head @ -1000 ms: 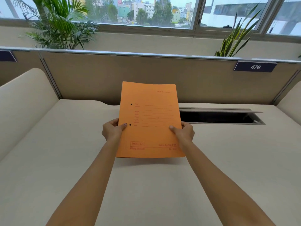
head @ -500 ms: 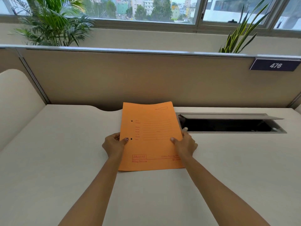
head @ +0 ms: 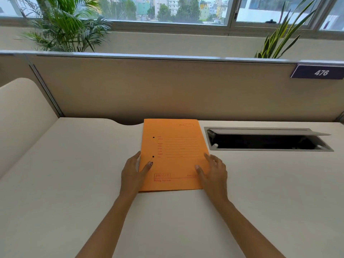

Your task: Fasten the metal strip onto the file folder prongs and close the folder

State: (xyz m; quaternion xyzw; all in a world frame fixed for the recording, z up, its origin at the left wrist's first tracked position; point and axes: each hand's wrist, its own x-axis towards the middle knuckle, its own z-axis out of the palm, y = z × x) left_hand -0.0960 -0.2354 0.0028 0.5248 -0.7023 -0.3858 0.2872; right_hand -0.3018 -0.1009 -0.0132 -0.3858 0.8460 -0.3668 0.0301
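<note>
The orange file folder (head: 172, 155) lies shut and flat on the desk (head: 74, 183), left of the open cable hatch (head: 268, 139). My left hand (head: 133, 174) rests on its left edge, thumb flat on the cover. My right hand (head: 214, 172) touches the right edge, fingers loosely spread. No metal strip or prongs show, so I judge the closing done and the fastening unconfirmed.

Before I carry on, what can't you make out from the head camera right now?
- Metal strip and prongs: not visible; the closed orange file folder covers its inside.
- Small red print on the cover: too small and blurred to read.
- Cable tray opening in the desk: interior too dark.
- Left hand fingers and right hand fingers: grip at the folder edges unclear.
</note>
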